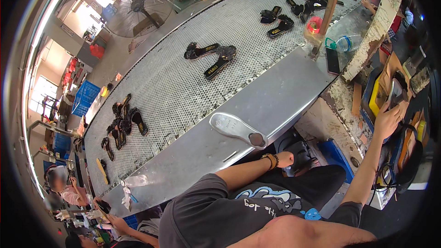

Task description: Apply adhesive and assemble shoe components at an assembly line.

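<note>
My left hand point(285, 159), with a beaded bracelet at the wrist, is curled closed above my lap, beside the table's near edge. What it holds, if anything, is hidden. Out to the right, my right hand point(388, 121) grips a dark object with a silvery face point(397, 93) at a rack of yellow-edged boards and brown card. I cannot make out its kind. A silver metal shoe-sole plate point(239, 130) with a round dark spot lies on the metal ledge point(183, 174) left of my left hand. Beyond it, a pair of black sandals point(221, 62) rests on the conveyor.
More black sandals lie on the mesh conveyor point(170, 82), in groups at left point(123, 121) and far right point(312, 2). A wooden post point(331, 4), a bottle point(348, 42) and a phone point(332, 61) stand or lie at right. Co-workers sit at lower left.
</note>
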Motion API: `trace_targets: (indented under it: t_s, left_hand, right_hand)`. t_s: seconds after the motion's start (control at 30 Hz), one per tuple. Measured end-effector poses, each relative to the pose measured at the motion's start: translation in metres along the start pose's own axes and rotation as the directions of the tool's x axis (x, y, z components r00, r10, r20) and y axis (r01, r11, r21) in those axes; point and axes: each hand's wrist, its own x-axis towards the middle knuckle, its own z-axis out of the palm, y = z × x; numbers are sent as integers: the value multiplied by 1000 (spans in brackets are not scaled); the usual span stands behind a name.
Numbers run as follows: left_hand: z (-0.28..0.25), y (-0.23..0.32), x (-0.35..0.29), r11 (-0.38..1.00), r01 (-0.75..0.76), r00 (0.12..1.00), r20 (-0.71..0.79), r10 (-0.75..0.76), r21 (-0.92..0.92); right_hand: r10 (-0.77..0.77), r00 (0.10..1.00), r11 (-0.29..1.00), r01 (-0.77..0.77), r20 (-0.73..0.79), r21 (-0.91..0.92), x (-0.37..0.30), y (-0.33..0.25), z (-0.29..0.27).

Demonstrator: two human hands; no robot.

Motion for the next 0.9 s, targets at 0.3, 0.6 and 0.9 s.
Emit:
trace_targets:
  t_s: [0.3,0.6,0.9]
  left_hand:
    - [-6,3,2,983,88,995,-27,-93,-158]
    - [19,-73,43,803,65,870,-360,-337,-593]
    - [-1,-44,18,737,124,921,-199,-335,-665]
  right_hand:
    - [12,999,1000,-12,-48,-1,0,4,-6]
    - [29,999,996,-27,-23,89,2,-4,-16]
    - [47,999,991,-45,-12,126,5,-16,-23]
